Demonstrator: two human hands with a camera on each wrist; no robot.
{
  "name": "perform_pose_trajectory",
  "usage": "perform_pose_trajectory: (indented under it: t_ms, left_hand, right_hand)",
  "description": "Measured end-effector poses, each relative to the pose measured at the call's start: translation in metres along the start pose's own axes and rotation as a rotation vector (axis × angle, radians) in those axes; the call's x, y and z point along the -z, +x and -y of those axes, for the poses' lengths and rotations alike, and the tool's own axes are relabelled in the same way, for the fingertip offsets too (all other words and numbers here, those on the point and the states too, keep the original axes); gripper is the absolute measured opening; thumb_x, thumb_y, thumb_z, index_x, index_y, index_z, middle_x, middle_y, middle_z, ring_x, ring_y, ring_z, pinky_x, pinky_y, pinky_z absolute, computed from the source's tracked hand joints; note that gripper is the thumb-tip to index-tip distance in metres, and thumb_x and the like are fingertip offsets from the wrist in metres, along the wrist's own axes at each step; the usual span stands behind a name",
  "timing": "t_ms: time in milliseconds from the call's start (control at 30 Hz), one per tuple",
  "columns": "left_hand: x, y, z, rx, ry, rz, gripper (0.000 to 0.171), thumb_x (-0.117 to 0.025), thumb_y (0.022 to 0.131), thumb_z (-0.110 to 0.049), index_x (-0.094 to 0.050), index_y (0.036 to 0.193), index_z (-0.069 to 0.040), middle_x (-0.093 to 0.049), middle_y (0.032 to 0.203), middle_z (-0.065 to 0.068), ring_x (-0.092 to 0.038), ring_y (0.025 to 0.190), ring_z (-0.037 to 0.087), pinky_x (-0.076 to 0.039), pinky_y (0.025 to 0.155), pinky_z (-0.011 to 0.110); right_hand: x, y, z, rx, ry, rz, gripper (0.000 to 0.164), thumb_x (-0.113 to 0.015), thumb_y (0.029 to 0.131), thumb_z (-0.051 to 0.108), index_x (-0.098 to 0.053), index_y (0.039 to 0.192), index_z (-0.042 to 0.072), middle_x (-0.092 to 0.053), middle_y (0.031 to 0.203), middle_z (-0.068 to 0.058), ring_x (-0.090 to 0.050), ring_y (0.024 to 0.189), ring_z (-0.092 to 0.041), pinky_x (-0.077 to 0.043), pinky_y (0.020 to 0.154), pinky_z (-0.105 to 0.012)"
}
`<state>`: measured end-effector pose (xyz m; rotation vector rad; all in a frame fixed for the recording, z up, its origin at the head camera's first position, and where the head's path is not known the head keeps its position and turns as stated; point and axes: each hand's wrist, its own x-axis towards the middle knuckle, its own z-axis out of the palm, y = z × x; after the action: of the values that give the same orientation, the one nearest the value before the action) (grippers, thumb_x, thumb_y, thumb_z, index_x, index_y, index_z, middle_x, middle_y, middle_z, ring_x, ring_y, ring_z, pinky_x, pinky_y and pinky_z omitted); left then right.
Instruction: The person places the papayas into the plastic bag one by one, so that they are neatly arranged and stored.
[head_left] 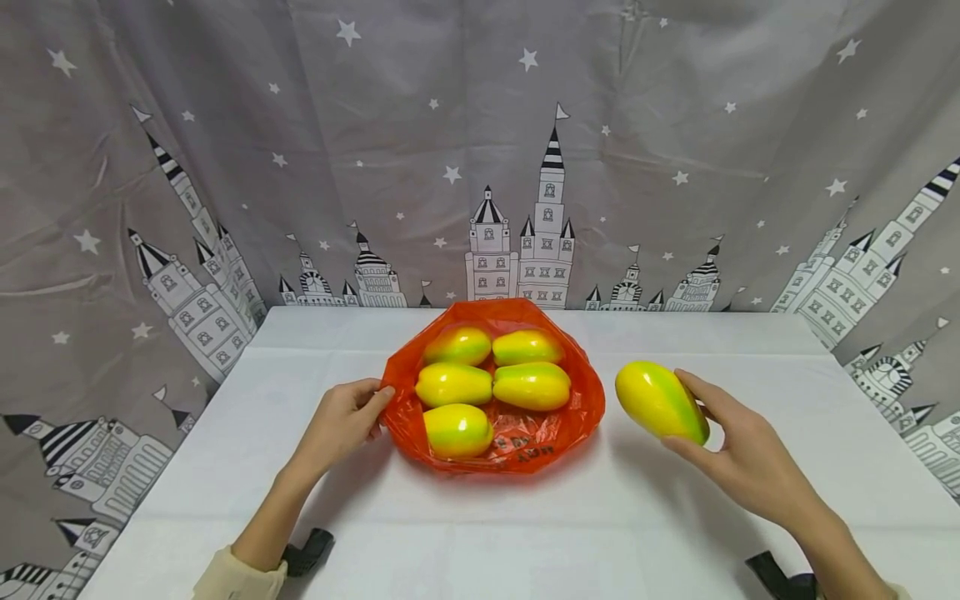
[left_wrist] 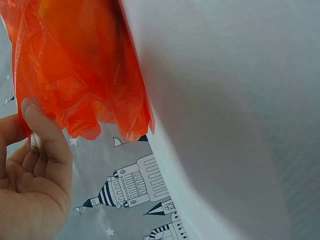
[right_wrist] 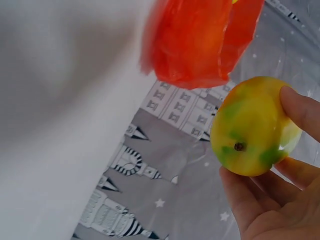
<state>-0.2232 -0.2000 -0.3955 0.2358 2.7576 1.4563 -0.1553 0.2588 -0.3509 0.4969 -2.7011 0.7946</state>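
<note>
An orange-red plastic bag (head_left: pixel 517 454) lies spread with its mouth facing up on the white table. Several glossy yellow-green papayas (head_left: pixel 531 386) sit inside, mostly in two columns, with bare bag at the front right. My left hand (head_left: pixel 348 421) pinches the bag's left rim between thumb and fingers; in the left wrist view the thumb (left_wrist: pixel 47 127) presses on the thin plastic. Right of the bag, my right hand (head_left: pixel 750 454) holds another papaya (head_left: pixel 660 402) above the table, tilted. Its brown stem end shows in the right wrist view, thumb on one side and fingers underneath.
The white cloth-covered table (head_left: pixel 525 533) extends around the bag. Behind it and at both sides hangs a grey curtain (head_left: pixel 420 108) printed with castles and stars. A black strap (head_left: pixel 309 552) is at the left wrist, and another (head_left: pixel 780 577) at the right.
</note>
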Motion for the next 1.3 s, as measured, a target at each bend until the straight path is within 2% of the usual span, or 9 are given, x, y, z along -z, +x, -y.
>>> perform_pose_trajectory:
  t_ms: [200, 367, 600, 733, 833, 1033, 1167, 1300]
  left_hand:
    - [0.000, 0.000, 0.001, 0.001, -0.001, 0.002, 0.025, -0.057, 0.101, -0.016, -0.066, 0.112, 0.004, -0.062, 0.070, 0.014, -0.056, 0.055, 0.021, -0.049, 0.050, 0.028]
    - [0.000, 0.001, 0.001, -0.005, -0.001, 0.002, 0.025, -0.057, 0.101, -0.016, -0.066, 0.112, 0.004, -0.061, 0.070, 0.014, -0.056, 0.055, 0.021, -0.049, 0.050, 0.028]
    - [0.000, 0.001, 0.001, -0.004, 0.003, 0.002, 0.025, -0.057, 0.101, -0.016, -0.066, 0.112, 0.004, -0.061, 0.070, 0.014, -0.056, 0.056, 0.021, -0.050, 0.051, 0.028]
    - [0.000, 0.001, 0.001, -0.013, 0.005, 0.000, 0.024, -0.057, 0.101, -0.015, -0.066, 0.112, 0.004, -0.062, 0.070, 0.015, -0.056, 0.055, 0.021, -0.050, 0.051, 0.028]
    - [0.000, 0.001, 0.001, -0.016, 0.006, -0.003, 0.024, -0.057, 0.101, -0.016, -0.067, 0.111, 0.004, -0.062, 0.070, 0.015, -0.056, 0.055, 0.021, -0.049, 0.050, 0.028]
    - [0.000, 0.000, 0.001, -0.006, 0.000, 0.002, 0.024, -0.057, 0.101, -0.016, -0.067, 0.111, 0.004, -0.062, 0.071, 0.015, -0.056, 0.056, 0.021, -0.049, 0.051, 0.028]
    - [0.000, 0.000, 0.001, -0.004, 0.001, 0.002, 0.024, -0.057, 0.101, -0.016, -0.067, 0.110, 0.004, -0.062, 0.071, 0.015, -0.056, 0.056, 0.021, -0.049, 0.050, 0.028]
    - [0.001, 0.000, 0.001, -0.003, 0.003, 0.002, 0.024, -0.057, 0.101, -0.016, -0.067, 0.111, 0.004, -0.062, 0.071, 0.016, -0.056, 0.056, 0.021, -0.049, 0.050, 0.028]
  right_hand:
    - [-0.001, 0.011, 0.013, 0.028, 0.012, 0.033, 0.074, -0.082, 0.082, 0.024, -0.047, 0.144, 0.008, -0.060, 0.129, -0.012, -0.059, 0.097, -0.023, -0.053, 0.083, -0.054]
    - [-0.006, 0.017, 0.019, 0.031, 0.015, 0.067, 0.074, -0.082, 0.082, 0.027, -0.047, 0.145, 0.009, -0.059, 0.132, -0.010, -0.057, 0.095, -0.018, -0.054, 0.083, -0.051]
    - [-0.016, 0.030, 0.024, 0.122, 0.030, 0.097, 0.075, -0.083, 0.081, 0.023, -0.047, 0.145, 0.008, -0.059, 0.132, -0.003, -0.053, 0.094, -0.012, -0.052, 0.084, -0.041]
    - [-0.022, 0.037, 0.031, 0.150, 0.066, 0.116, 0.075, -0.084, 0.079, 0.018, -0.048, 0.144, 0.007, -0.056, 0.137, -0.006, -0.057, 0.110, -0.019, -0.050, 0.093, -0.045]
    - [-0.026, 0.042, 0.035, 0.154, 0.074, 0.119, 0.074, -0.084, 0.079, 0.017, -0.049, 0.144, 0.009, -0.055, 0.137, -0.006, -0.056, 0.119, -0.025, -0.050, 0.094, -0.046]
    - [-0.034, 0.050, 0.041, 0.163, 0.087, 0.131, 0.071, -0.082, 0.082, 0.018, -0.049, 0.144, 0.013, -0.057, 0.131, -0.005, -0.058, 0.115, -0.024, -0.051, 0.092, -0.046]
    - [-0.039, 0.053, 0.044, 0.200, 0.099, 0.148, 0.070, -0.081, 0.083, 0.018, -0.048, 0.145, 0.011, -0.057, 0.133, -0.006, -0.056, 0.119, -0.026, -0.048, 0.096, -0.048]
    - [-0.045, 0.054, 0.045, 0.195, 0.110, 0.169, 0.071, -0.081, 0.083, 0.019, -0.047, 0.145, 0.011, -0.056, 0.136, -0.006, -0.054, 0.123, -0.027, -0.046, 0.099, -0.048]
